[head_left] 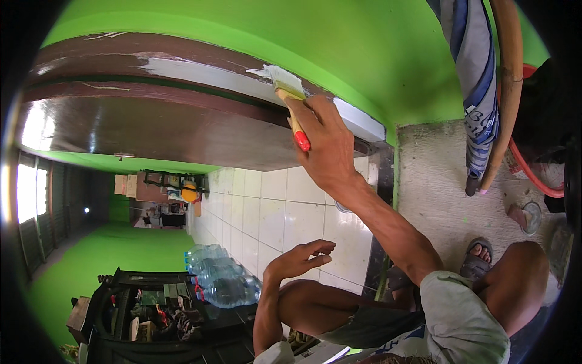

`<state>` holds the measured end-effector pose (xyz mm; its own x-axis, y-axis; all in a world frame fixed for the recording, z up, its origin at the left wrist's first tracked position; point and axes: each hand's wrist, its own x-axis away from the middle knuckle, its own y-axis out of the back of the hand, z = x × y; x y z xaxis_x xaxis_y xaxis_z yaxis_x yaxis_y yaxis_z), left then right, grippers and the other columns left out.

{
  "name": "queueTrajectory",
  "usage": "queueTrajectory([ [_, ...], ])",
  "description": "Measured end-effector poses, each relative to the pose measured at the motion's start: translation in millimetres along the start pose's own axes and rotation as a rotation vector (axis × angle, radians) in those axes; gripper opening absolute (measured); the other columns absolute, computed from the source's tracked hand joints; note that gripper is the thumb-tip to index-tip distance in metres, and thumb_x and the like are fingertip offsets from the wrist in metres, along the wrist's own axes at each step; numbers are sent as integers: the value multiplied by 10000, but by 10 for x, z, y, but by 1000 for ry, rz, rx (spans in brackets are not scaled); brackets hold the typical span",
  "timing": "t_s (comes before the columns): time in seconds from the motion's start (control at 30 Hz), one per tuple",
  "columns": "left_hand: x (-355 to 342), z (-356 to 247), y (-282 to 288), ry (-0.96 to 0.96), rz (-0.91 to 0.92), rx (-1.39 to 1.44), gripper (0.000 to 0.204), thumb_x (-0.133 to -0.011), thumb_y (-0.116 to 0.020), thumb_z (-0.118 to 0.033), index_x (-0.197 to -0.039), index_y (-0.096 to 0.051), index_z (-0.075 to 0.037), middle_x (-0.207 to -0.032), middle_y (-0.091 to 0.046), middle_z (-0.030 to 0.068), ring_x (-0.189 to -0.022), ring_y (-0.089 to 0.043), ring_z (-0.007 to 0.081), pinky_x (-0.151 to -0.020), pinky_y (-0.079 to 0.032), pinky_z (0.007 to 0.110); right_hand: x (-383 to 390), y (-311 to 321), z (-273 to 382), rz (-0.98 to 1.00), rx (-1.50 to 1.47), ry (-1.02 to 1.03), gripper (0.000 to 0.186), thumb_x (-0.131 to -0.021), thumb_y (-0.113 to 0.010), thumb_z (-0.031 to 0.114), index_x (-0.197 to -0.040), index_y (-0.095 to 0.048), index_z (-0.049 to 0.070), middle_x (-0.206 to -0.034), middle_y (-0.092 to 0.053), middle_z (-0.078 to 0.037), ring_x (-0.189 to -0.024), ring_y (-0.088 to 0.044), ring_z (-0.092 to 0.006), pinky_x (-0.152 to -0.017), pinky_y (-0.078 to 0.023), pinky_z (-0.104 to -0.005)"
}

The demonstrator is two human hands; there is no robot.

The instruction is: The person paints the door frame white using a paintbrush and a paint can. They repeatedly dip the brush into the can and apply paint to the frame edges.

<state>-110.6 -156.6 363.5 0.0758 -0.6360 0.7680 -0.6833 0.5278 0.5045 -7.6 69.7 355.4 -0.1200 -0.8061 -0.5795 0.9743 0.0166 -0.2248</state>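
Observation:
My right hand [330, 145] grips a paintbrush [297, 121] with a pale wooden handle and a red end. Its bristles, loaded with white paint, press against the brown door frame [200, 57]. White paint [209, 76] covers a long stretch of the frame on both sides of the brush. My left hand [301, 259] hangs bent at the wrist near my left knee, with nothing in it and its thumb apart from the fingers. The brown door [151, 124] lies just beside the frame.
Bright green wall [364, 48] borders the frame. A folded umbrella [476, 79] and a wooden pole [506, 91] lean at the right, by a red hose [533, 170]. White floor tiles [291, 212], large water bottles [227, 282] and a black cabinet [127, 327] lie beyond the doorway.

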Motion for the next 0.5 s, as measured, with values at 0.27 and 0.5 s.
queueTrajectory([
  [0.27,5,20,0,-6,4,-6,442,-1045,-596,-301,-1408,-517,-63,-1326,-638,160,-1213,-631,264,-1002,-509,392,-1,-3,-62,-27,-26,26,513,-786,-750,-51,-1274,-663,84,-984,-550,-99,-883,-584,-293,-728,-493,-395],
  [0.5,3,-42,22,26,25,-10,453,-1044,-597,-301,-1424,-508,-71,-1331,-640,154,-1224,-628,259,-997,-507,389,178,97,-281,-6,-23,-43,478,-793,-741,-67,-1250,-676,57,-986,-568,-109,-865,-594,-286,-729,-496,-384],
])
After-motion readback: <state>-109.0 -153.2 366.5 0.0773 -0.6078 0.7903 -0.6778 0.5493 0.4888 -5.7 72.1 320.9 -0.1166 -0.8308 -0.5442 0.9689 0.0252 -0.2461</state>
